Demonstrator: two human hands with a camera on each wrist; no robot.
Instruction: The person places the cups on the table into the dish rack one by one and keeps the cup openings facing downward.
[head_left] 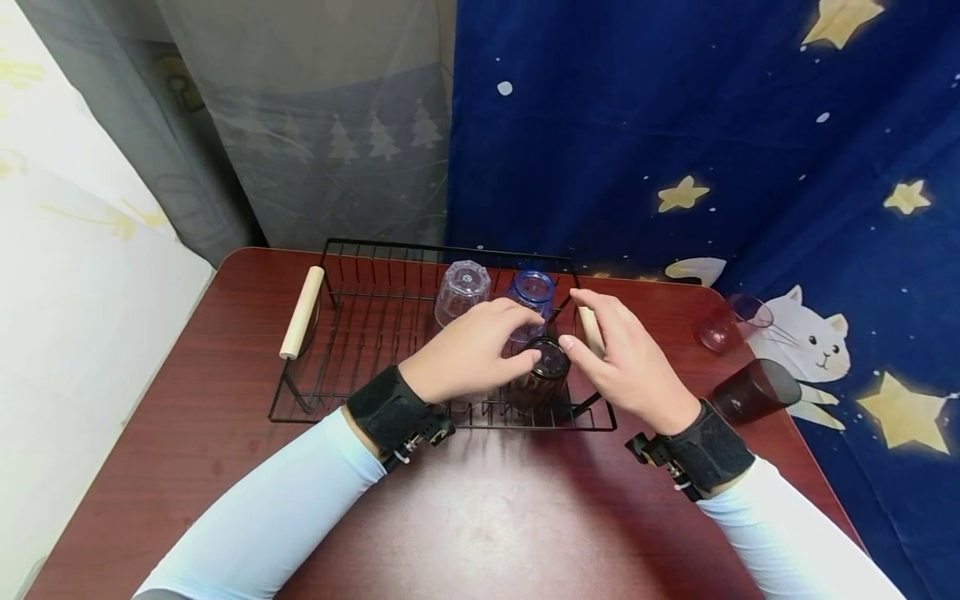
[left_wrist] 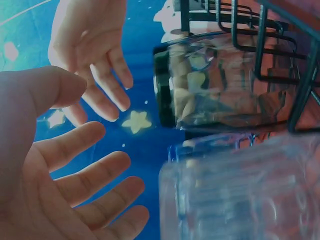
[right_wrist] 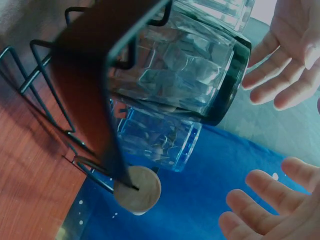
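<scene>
A black wire dish rack (head_left: 360,333) with wooden handles stands on the dark red table. A dark tinted cup (head_left: 542,375) stands at its front right, with a blue cup (head_left: 532,290) and a clear cup (head_left: 462,290) behind it. My left hand (head_left: 517,337) hovers at the dark cup's left with fingers spread, and my right hand (head_left: 581,321) at its right, over the right handle (head_left: 591,329). Neither holds anything. In the left wrist view the left hand (left_wrist: 75,185) is apart from the dark cup (left_wrist: 220,85). In the right wrist view the right hand (right_wrist: 270,210) is likewise clear of the dark cup (right_wrist: 180,75).
Two more cups lie on their sides on the table at the right: a pinkish one (head_left: 731,321) and a dark one (head_left: 753,390). Blue star-print cloth hangs behind and to the right, grey cloth at the back left. Bare tabletop (head_left: 480,508) lies in front of the rack.
</scene>
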